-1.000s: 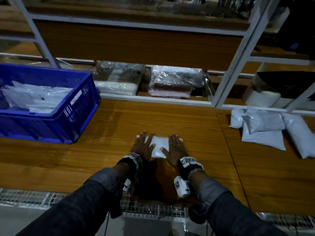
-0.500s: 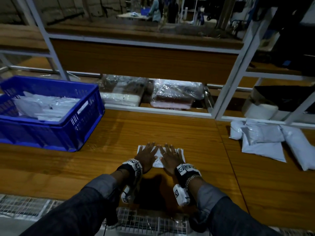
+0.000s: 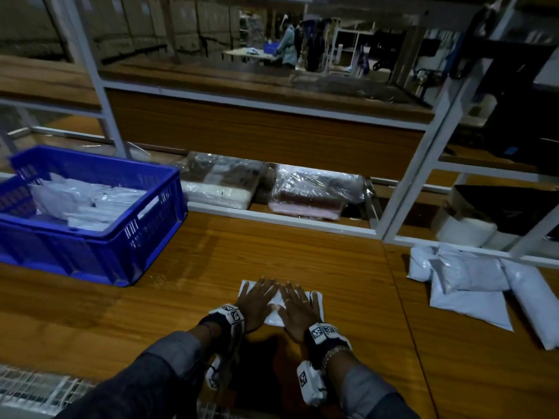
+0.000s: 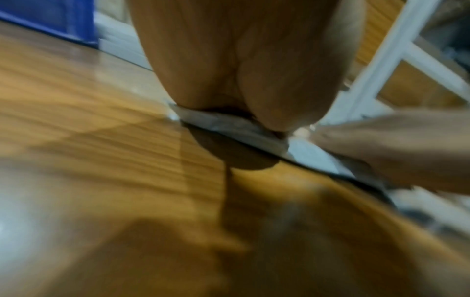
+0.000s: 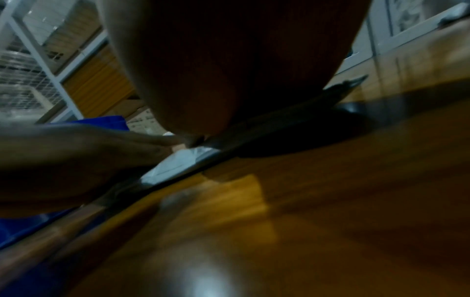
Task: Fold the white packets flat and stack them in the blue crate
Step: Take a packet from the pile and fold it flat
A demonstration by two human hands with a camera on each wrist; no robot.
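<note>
both grips flat, fingers apparently straight: left hand point(image 3: 257, 300), right hand point(image 3: 298, 309) pressing white packet point(image 3: 316, 300).

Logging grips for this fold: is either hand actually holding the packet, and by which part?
Nothing is held: left hand and right hand press flat on the white packet, no grip.

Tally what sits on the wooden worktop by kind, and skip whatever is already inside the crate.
Blue crate: 1
White packet pressed flat under both hands: 1
Unfolded white packets piled at the right: about 4, since they overlap and the exact count is unclear
Total: about 6
</note>
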